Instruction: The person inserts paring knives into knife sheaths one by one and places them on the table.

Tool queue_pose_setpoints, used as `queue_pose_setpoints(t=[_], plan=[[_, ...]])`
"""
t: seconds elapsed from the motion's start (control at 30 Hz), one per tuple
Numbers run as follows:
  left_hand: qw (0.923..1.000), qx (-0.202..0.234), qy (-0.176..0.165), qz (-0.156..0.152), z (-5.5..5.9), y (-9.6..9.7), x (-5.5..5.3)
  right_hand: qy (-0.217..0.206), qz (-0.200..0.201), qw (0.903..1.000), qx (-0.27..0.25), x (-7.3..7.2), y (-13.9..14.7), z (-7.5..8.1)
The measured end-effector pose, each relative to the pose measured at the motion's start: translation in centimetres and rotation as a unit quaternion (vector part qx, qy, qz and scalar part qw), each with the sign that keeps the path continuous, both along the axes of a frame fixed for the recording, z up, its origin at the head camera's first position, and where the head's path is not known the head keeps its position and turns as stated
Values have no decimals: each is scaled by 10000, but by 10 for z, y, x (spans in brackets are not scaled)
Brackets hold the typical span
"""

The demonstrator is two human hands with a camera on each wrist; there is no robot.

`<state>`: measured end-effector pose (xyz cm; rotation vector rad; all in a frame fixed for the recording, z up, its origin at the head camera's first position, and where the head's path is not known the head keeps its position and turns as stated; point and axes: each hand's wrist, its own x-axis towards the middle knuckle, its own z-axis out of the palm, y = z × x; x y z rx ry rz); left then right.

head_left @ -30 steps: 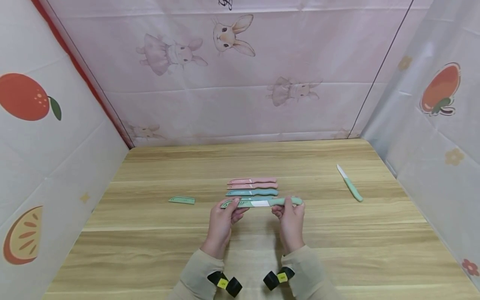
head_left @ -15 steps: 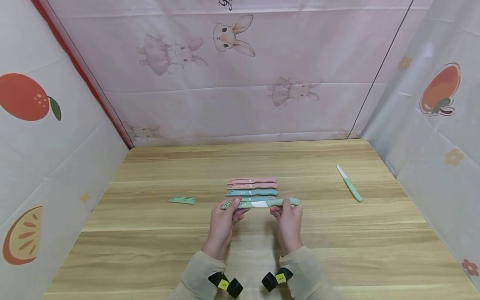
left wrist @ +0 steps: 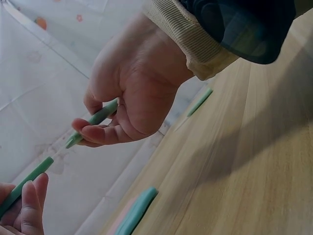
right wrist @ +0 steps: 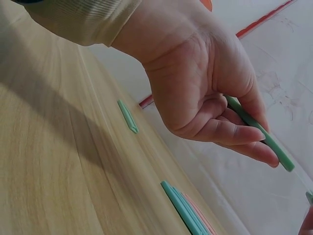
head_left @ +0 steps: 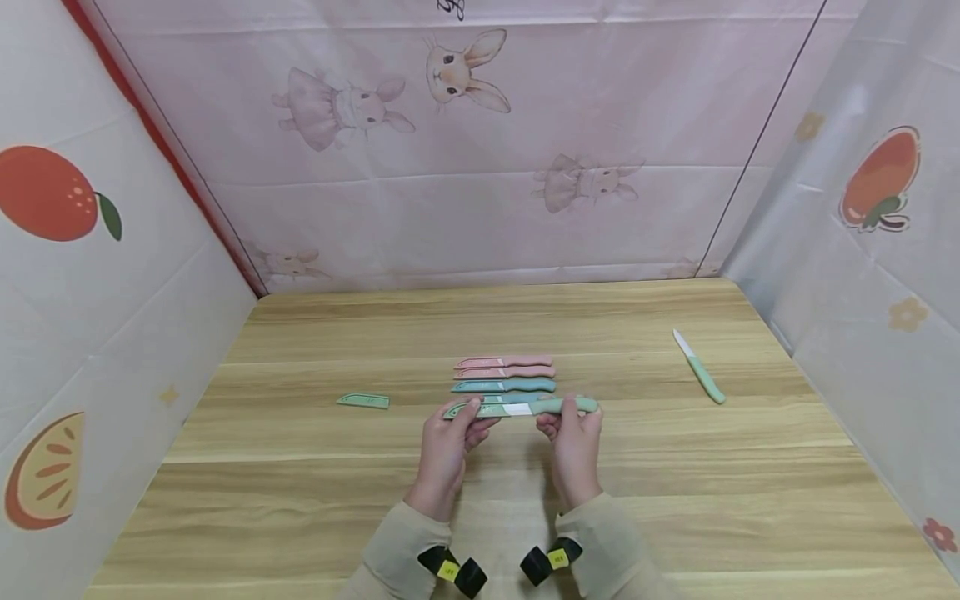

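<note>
In the head view, a knife with a pale green handle (head_left: 551, 407) and white blade (head_left: 517, 410) is held level over the table's middle. Its blade tip is hidden inside a green sheath (head_left: 455, 411). My left hand (head_left: 442, 450) pinches the sheath, thumb on top; this also shows as the large left hand (right wrist: 195, 78) in the right wrist view. The handle is gripped by my right hand (head_left: 576, 454), seen as the large right hand (left wrist: 137, 83) in the left wrist view. A short stretch of bare blade shows between sheath and handle.
Behind the hands lie two pink sheathed knives (head_left: 525, 372) and two blue sheathed knives (head_left: 532, 384) in a row, the nearest partly hidden. A loose green sheath (head_left: 363, 401) lies to the left. Far right lies an unsheathed green knife (head_left: 705, 379).
My right hand has moved slightly left with the knife, so less bare blade shows outside the sheath. The left hand has barely moved. Things on the table stay put.
</note>
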<state>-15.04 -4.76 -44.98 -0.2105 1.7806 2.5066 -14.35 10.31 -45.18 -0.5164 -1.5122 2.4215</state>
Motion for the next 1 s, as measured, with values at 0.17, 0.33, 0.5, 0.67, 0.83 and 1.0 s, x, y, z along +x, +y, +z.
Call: queue_pose_setpoints(t=[0.17, 0.33, 0.5, 0.67, 0.83, 1.0], plan=[[10000, 14, -40, 23, -1, 1, 0, -22, 46, 10000, 12, 1, -1, 0], [9999, 74, -78, 37, -1, 2, 0, -84, 98, 9999, 21, 1, -2, 2], [9999, 133, -82, 50, 0, 3, 1, -124, 76, 9999, -26, 1, -3, 2], [9998, 168, -103, 45, -1, 4, 1, -153, 58, 9999, -28, 1, -4, 1], [9998, 151, -74, 52, -2, 5, 1, -190, 84, 9998, -1, 1, -4, 1], [10000, 82, 3, 38, -3, 6, 1, -176, 77, 9998, 3, 1, -5, 1]])
